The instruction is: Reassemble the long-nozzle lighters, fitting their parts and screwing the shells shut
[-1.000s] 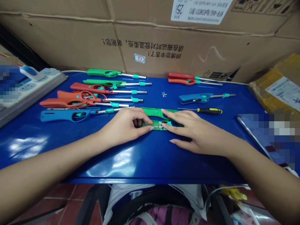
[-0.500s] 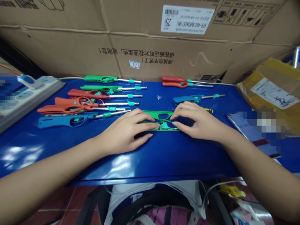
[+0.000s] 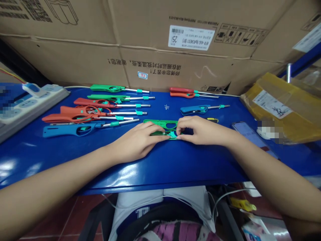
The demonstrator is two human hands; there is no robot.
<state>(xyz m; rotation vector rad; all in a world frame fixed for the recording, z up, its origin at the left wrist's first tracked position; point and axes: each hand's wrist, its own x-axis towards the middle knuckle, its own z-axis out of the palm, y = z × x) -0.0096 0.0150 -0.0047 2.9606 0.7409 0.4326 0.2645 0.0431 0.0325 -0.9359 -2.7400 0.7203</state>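
A green lighter shell (image 3: 163,124) lies open on the blue table (image 3: 163,160), near the middle. My left hand (image 3: 136,140) rests on the table with its fingertips pinched on the shell's left part. My right hand (image 3: 200,131) is curled over the right part, its fingers pinching a small teal piece (image 3: 173,134) inside the shell. Just behind my right hand a black-and-yellow screwdriver (image 3: 213,119) is partly hidden.
Several long-nosed lighters, green, red and blue (image 3: 72,129), lie in a row at the left; a red pair (image 3: 185,92) and a blue one (image 3: 198,108) lie behind. A power strip (image 3: 30,100), a phone (image 3: 248,134), a yellow parcel (image 3: 278,103) and stacked cardboard boxes (image 3: 150,43) ring the table.
My right hand went from lying flat on the shell to a curled pinch and slid left toward my left hand. The head view tilted up and shifted right.
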